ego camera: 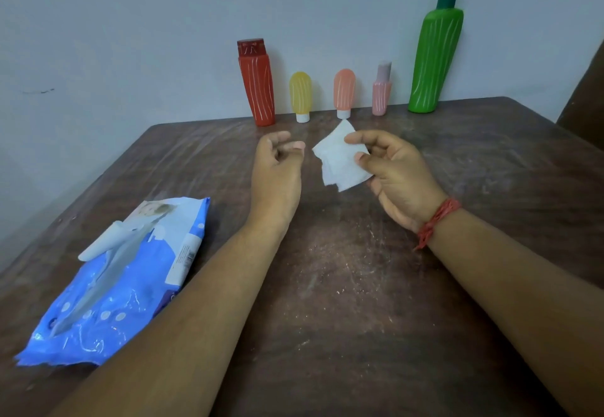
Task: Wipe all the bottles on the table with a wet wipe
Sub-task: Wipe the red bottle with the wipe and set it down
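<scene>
Against pale wall on scuffed brown table (490, 168): five chalk-streaked plastic bottles (256, 86) unwiped, folded white wet wipe (338, 161) pinched in right hand (397, 171), left hand (277, 168) loosely curled, empty.

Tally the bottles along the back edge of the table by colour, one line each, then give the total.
Red bottle: 1
Yellow bottle: 1
Orange bottle: 1
Pink bottle: 1
Green pump bottle: 1
Total: 5 bottles
</scene>
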Tool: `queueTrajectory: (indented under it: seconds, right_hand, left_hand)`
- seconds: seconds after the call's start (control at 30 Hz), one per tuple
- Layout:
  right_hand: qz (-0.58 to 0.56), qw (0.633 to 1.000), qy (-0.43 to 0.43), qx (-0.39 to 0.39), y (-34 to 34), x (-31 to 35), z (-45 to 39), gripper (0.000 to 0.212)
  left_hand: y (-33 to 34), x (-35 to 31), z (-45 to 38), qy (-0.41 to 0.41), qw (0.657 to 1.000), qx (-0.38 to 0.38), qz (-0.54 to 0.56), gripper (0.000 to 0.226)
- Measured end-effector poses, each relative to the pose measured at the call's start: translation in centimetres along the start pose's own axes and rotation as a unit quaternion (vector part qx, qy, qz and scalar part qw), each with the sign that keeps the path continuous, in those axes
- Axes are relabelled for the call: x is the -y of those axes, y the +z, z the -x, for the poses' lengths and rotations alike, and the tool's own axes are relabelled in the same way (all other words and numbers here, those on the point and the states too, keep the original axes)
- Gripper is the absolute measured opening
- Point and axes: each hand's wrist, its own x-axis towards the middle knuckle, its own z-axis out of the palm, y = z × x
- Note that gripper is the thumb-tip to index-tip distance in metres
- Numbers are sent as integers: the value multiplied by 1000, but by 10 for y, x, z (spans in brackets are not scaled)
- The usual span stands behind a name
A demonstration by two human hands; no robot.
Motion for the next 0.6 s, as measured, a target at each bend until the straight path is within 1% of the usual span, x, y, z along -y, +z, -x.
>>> queueTrajectory:
  seconds: [0.13,0.27,0.4,0.5,0.6]
  right_hand:
    - [-21,1000,-2,-9,1,-6,-3,41]
    - [-36,999,-19,5,4,-12,-5,51]
    - [-56,998,-28,19,6,-15,-6,50]
    - [-75,997,-34,10,6,-17,-9,50]
    - [-87,995,-39,6,8,-21,-11,51]
  left_hand:
    - [14,1,-39,-45,998,-23,-29,42]
    - [21,8,-102,-45,992,-48,-105,54]
    - [17,15,-163,-65,979,-94,-170,66]
    - [15,21,-191,-80,976,-95,-179,74]
    - [17,29,-207,-74,977,-91,-180,75]
